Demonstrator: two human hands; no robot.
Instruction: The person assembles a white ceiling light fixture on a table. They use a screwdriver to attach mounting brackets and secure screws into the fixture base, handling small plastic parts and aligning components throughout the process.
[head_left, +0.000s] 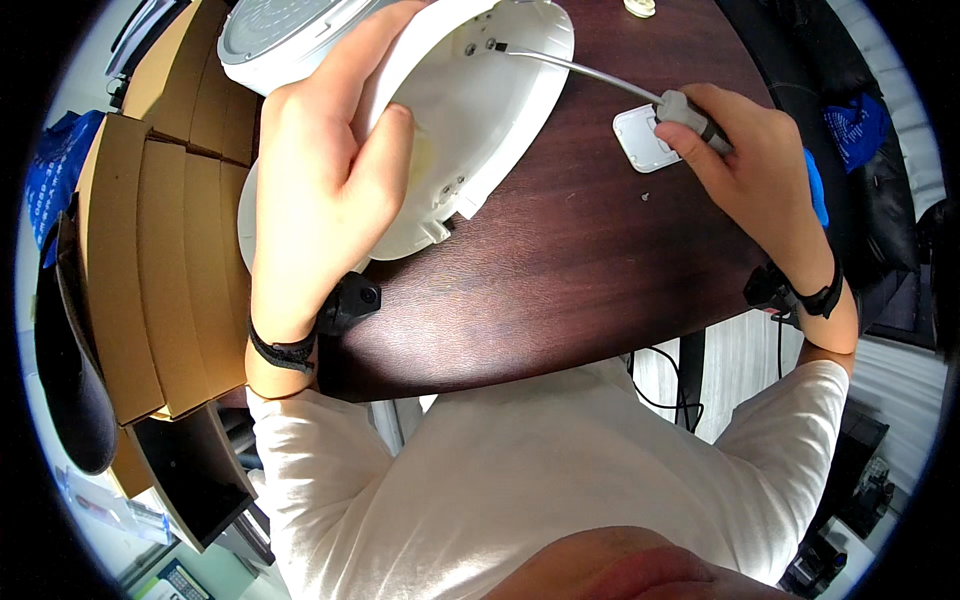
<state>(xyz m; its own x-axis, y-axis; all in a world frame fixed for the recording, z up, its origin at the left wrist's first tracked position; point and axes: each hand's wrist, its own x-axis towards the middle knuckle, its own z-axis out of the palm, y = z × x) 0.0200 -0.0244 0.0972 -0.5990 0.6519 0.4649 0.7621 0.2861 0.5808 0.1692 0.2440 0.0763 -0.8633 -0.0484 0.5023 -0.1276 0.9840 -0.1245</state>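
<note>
My left hand is closed on the rim of a white, bowl-like plastic housing, which stands tilted with its hollow inside facing right. Several small screw holes show on its inner wall, in one group near the top and another lower down. In my right hand is a screwdriver, gripped by its grey and black handle. Its dark tip lies at the upper group of holes; whether it sits in a screw I cannot tell. Beneath that hand is a white, rounded-square plastic cover.
A small screw lies on the dark brown table. Behind the housing stands a white round appliance part with a grey top. Cardboard boxes line the left side. A small pale round piece sits at the far edge.
</note>
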